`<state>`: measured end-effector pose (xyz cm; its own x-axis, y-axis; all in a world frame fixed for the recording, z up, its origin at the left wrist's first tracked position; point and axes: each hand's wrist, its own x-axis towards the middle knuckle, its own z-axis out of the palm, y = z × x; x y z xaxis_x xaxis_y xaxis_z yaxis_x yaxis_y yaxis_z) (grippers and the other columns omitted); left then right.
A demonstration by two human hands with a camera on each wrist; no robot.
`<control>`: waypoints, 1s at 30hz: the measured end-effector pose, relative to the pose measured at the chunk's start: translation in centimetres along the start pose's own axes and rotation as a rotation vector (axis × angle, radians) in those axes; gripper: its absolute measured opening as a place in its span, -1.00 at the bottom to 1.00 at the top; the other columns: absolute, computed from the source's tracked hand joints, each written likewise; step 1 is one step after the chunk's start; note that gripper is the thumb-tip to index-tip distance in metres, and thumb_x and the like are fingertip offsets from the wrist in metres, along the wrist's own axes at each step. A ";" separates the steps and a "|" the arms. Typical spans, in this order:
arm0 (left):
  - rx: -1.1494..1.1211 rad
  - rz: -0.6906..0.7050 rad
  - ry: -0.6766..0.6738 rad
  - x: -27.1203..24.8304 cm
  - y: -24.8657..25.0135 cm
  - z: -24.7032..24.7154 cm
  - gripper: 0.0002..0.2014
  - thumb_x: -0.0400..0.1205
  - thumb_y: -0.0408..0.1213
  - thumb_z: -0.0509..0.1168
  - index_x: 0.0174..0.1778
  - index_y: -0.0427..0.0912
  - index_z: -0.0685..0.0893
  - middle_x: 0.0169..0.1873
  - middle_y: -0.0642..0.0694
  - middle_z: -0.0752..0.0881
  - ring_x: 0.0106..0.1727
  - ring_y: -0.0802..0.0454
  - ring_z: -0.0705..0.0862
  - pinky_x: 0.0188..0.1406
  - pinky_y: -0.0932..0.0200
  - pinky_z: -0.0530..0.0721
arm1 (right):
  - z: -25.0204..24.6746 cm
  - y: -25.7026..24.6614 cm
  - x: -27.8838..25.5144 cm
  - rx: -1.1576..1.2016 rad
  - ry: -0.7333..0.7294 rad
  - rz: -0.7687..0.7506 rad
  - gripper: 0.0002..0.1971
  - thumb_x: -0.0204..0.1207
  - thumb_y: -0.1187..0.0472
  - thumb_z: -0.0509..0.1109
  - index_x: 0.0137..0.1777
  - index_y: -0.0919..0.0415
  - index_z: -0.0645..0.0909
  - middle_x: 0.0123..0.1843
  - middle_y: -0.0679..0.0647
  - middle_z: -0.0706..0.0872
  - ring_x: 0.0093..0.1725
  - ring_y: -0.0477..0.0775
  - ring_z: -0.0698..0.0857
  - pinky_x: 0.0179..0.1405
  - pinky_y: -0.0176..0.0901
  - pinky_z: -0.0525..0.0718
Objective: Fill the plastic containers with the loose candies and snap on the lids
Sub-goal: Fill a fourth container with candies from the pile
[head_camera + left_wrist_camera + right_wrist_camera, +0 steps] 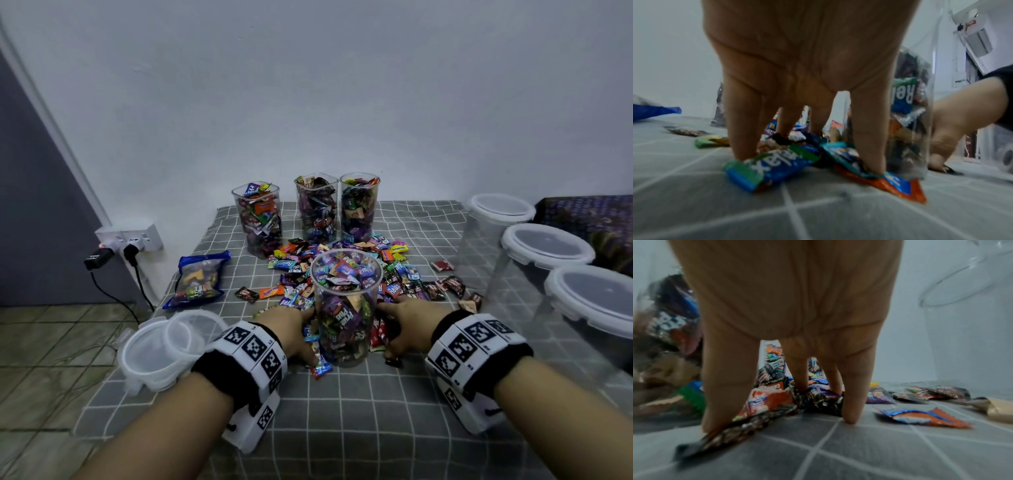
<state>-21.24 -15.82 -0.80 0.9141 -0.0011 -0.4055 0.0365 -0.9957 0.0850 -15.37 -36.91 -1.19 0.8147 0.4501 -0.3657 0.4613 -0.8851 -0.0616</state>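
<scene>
A clear lidless container (346, 308), packed with wrapped candies, stands upright at the middle of the grey checked cloth (342, 428). My left hand (294, 325) lies just left of its base and my right hand (407, 318) just right of it. Both rest palm down on loose candies (342, 267). In the left wrist view, straight spread fingers (742, 129) press on a blue Relax wrapper (772, 167) and an orange one (896, 185) beside the container (910, 113). In the right wrist view the fingers (725, 386) press on a dark wrapper (740, 433) and an orange wrapper (768, 402).
Three filled lidless containers (317, 209) stand at the back. Stacked loose lids (164, 349) lie at the left edge, with a blue candy bag (200, 277) behind them. Three empty lidded containers (548, 246) line the right side. A wall socket (130, 240) with plugs is at left.
</scene>
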 end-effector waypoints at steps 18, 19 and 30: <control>0.003 -0.072 0.273 0.7 -0.7 0.2 -0.75 0.59 -0.22 0.29 0.18 -0.04 0.68 0.03 -0.14 0.73 0.13 -0.13 0.66 -0.05 0.07 0.62 | -0.4 -0.7 -0.7 0.022 0.105 0.035 -0.58 0.55 0.17 0.29 0.42 0.04 0.47 0.34 0.12 0.53 0.32 0.14 0.55 0.21 -0.14 0.53; -0.003 -0.069 0.280 0.7 -0.7 0.2 -0.75 0.59 -0.23 0.29 0.18 -0.04 0.68 0.03 -0.14 0.73 0.13 -0.13 0.66 -0.05 0.07 0.62 | -0.5 -0.7 -0.8 0.034 0.103 0.038 -0.57 0.54 0.13 0.30 0.43 0.05 0.47 0.34 0.11 0.53 0.32 0.13 0.55 0.20 -0.15 0.53; -0.041 -0.074 0.319 0.6 -0.5 0.3 -0.81 0.57 -0.29 0.27 0.07 -0.08 0.69 0.00 -0.14 0.73 0.12 -0.15 0.66 0.08 -0.02 0.67 | -0.4 -0.9 -1.4 -0.017 0.041 0.058 -0.41 0.48 0.13 0.42 0.50 0.04 0.34 0.39 0.14 0.42 0.34 0.18 0.53 0.18 -0.07 0.57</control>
<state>-20.87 -15.35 -1.34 0.9885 0.1070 -0.1066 0.1182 -0.9874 0.1049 -16.80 -36.72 -0.24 0.8535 0.4030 -0.3303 0.4186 -0.9078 -0.0260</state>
